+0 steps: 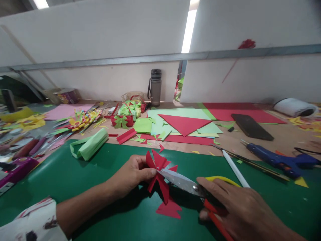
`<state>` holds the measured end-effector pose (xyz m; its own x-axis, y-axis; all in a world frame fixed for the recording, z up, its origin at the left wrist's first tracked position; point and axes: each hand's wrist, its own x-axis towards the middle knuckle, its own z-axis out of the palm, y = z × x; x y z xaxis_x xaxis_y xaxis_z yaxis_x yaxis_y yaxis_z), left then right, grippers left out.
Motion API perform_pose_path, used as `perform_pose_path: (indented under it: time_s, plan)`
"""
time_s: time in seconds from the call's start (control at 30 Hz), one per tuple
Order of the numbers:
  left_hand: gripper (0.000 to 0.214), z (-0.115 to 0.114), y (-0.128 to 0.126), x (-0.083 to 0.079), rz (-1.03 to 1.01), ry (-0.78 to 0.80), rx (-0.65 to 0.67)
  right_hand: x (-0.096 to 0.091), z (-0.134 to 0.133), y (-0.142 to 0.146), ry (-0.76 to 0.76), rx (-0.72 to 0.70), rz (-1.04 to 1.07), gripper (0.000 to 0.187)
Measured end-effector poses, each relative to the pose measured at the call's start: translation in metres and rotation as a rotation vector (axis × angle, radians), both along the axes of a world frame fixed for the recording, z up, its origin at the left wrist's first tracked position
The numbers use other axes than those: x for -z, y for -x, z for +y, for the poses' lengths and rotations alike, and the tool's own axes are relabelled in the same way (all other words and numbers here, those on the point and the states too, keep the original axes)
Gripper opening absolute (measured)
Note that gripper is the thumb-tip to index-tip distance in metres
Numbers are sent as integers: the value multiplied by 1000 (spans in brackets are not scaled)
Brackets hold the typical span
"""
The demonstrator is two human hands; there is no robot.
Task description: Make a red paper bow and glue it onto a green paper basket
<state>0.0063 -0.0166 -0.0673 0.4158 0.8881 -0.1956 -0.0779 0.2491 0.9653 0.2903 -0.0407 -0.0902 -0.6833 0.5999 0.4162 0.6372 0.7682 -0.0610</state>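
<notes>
My left hand (pixel 140 170) pinches a folded red paper bow (pixel 162 185) by its middle, above the green mat (pixel 100 207). In my right hand (pixel 233 201) is a pair of scissors (pixel 182 182) with yellow and red-orange handles. The scissor blades reach left to the middle of the bow, close to my left thumb; I cannot tell whether they touch the paper. Below the bow, a flat red paper piece with notched ends (pixel 170 208) lies on the mat.
Beyond the mat lie red and green paper sheets (pixel 213 126), a phone (pixel 252 126) and a small red paper basket (pixel 125 121). A blue glue gun (pixel 276 157) and a white pen (pixel 235 169) are at right. A grey bottle (pixel 155 88) stands against the wall. At left is a rolled green paper (pixel 94 144).
</notes>
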Motion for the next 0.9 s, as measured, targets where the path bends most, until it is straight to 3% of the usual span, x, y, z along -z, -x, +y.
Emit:
perform_pose_path:
  time_s: [0.23, 0.9]
  plan:
    - [17, 0, 0, 0, -5, 5, -17, 4, 2, -1, 33, 19, -1, 43]
    - [22, 0, 0, -1, 10, 24, -48, -4, 0, 3, 106, -14, 40, 39]
